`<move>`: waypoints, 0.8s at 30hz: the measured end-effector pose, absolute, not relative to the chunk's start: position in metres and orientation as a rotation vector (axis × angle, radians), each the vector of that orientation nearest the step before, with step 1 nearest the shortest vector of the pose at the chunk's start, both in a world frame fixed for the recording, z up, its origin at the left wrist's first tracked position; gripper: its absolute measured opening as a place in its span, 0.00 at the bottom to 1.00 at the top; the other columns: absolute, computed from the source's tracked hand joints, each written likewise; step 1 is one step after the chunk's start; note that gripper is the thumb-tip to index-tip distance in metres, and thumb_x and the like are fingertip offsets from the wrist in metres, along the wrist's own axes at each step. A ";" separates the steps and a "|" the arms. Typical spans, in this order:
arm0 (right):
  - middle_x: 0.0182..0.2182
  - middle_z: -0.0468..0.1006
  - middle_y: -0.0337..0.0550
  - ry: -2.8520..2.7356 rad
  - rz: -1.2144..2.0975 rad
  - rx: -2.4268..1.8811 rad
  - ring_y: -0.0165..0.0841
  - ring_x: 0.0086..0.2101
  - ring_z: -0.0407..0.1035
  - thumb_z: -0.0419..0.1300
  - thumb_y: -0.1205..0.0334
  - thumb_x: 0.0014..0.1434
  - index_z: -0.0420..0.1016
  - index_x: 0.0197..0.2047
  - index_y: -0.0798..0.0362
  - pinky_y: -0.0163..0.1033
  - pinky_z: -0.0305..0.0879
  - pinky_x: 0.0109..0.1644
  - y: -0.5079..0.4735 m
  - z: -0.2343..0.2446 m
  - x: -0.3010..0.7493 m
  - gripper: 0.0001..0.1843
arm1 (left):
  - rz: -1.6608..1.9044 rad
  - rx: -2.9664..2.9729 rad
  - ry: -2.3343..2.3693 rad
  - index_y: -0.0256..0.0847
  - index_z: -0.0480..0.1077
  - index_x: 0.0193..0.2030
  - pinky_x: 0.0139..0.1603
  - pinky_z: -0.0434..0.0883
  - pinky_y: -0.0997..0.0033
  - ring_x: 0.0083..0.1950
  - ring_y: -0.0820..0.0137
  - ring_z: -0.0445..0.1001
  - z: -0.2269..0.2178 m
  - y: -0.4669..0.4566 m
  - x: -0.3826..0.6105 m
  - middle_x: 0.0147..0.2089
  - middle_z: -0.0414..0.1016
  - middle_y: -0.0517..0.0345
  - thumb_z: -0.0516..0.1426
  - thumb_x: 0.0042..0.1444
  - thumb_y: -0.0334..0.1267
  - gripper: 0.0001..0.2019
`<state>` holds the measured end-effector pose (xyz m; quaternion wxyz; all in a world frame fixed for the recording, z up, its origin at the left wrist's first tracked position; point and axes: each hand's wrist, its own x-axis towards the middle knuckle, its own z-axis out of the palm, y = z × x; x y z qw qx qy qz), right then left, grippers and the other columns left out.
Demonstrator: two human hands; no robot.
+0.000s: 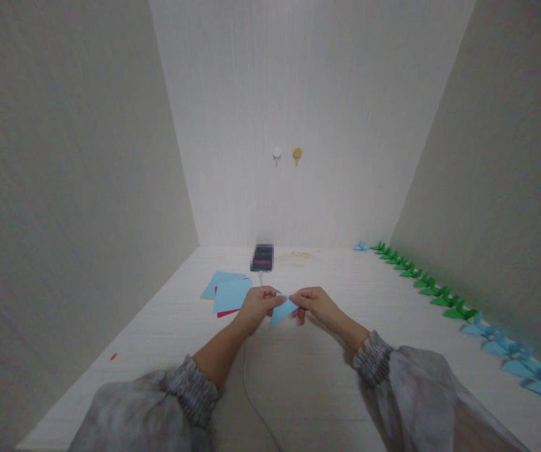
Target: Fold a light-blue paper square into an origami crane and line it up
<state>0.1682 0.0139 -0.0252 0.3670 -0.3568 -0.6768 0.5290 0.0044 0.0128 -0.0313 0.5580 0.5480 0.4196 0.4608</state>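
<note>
Between my hands is a small folded piece of light blue origami paper (pixel 282 311), with one point hanging down toward me. My left hand (pixel 260 306) pinches its left upper edge between thumb and fingers. On the opposite side, my right hand (pixel 314 302) grips the right corner with thumb and fingertips. The two thumbs are close together at the top edge. Just left of my left hand lies a loose stack of square paper sheets (pixel 231 295), light blue on top with red showing beneath.
A phone (pixel 262 258) lies near the back wall, its white cable (pixel 251 402) running toward me beneath my hands. Along the right wall stand rows of green folded paper cranes (pixel 433 291) and blue ones (pixel 510 348). Two hooks (pixel 297 154) are on the back wall. A small orange bit (pixel 113 356) lies at left.
</note>
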 end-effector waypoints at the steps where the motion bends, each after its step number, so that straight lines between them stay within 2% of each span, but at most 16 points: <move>1: 0.16 0.71 0.39 -1.737 1.370 -0.927 0.24 0.13 0.62 0.52 0.53 0.48 0.69 0.22 0.60 0.31 0.57 0.21 0.014 -0.025 0.169 0.17 | 1.092 1.276 0.988 0.34 0.65 0.23 0.18 0.57 0.80 0.17 0.80 0.61 -0.032 0.013 0.004 0.16 0.64 0.64 0.59 0.34 0.41 0.12; 12: 0.16 0.72 0.39 -1.636 1.420 -0.905 0.25 0.13 0.63 0.56 0.57 0.45 0.68 0.22 0.60 0.31 0.57 0.19 0.023 -0.028 0.189 0.13 | 1.136 1.196 0.989 0.32 0.66 0.22 0.19 0.60 0.78 0.17 0.79 0.61 -0.037 0.018 0.000 0.18 0.66 0.61 0.60 0.32 0.41 0.13; 18: 0.17 0.71 0.40 -1.548 1.369 -0.865 0.24 0.14 0.62 0.51 0.55 0.49 0.68 0.23 0.59 0.32 0.58 0.20 0.025 -0.031 0.193 0.16 | 1.159 1.196 1.003 0.33 0.66 0.22 0.19 0.60 0.79 0.18 0.79 0.62 -0.038 0.019 -0.002 0.18 0.66 0.61 0.60 0.34 0.41 0.12; 21: 0.21 0.72 0.40 -1.587 1.325 -0.860 0.23 0.15 0.61 0.54 0.55 0.47 0.69 0.26 0.59 0.31 0.58 0.21 0.020 -0.028 0.187 0.13 | 1.143 1.196 1.001 0.33 0.66 0.21 0.18 0.59 0.79 0.17 0.80 0.61 -0.035 0.017 0.000 0.17 0.65 0.62 0.60 0.34 0.40 0.12; 24: 0.21 0.72 0.39 -1.649 1.296 -0.889 0.23 0.15 0.61 0.57 0.57 0.45 0.70 0.26 0.59 0.31 0.58 0.21 0.015 -0.022 0.181 0.12 | 1.133 1.202 0.990 0.33 0.66 0.21 0.18 0.59 0.79 0.17 0.79 0.61 -0.032 0.014 0.002 0.17 0.65 0.62 0.59 0.34 0.41 0.12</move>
